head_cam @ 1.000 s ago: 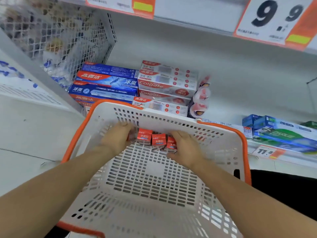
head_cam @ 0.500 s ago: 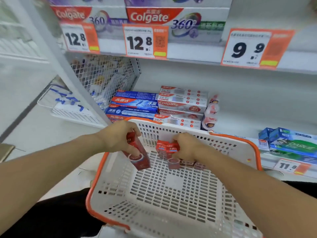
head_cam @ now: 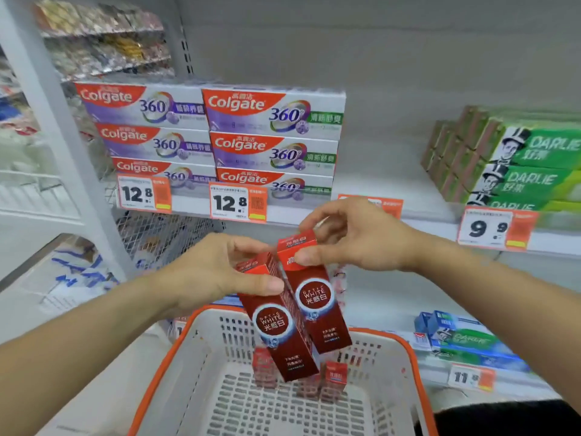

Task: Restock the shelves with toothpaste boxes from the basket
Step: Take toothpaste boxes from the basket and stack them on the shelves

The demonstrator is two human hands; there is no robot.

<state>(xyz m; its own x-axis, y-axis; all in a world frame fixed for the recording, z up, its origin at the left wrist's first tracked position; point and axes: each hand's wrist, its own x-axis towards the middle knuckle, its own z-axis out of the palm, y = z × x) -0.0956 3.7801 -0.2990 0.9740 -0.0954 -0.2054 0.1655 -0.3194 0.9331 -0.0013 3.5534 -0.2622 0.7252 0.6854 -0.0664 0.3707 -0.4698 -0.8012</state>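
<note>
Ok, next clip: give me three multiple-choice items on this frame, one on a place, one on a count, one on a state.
1. Where are the two red Optic White boxes?
A. lying in the basket
B. held above the basket
C. on the top shelf

2. How many boxes does each hand hold?
A. one
B. two
C. none

3. How do the held boxes stand?
A. flat
B. roughly upright, tilted
C. upside down

Answers:
1 B: the left box and right box are up over the basket.
2 A: the left hand grips one, the right hand pinches the other.
3 B: their long sides run up and down, leaning left.
</note>
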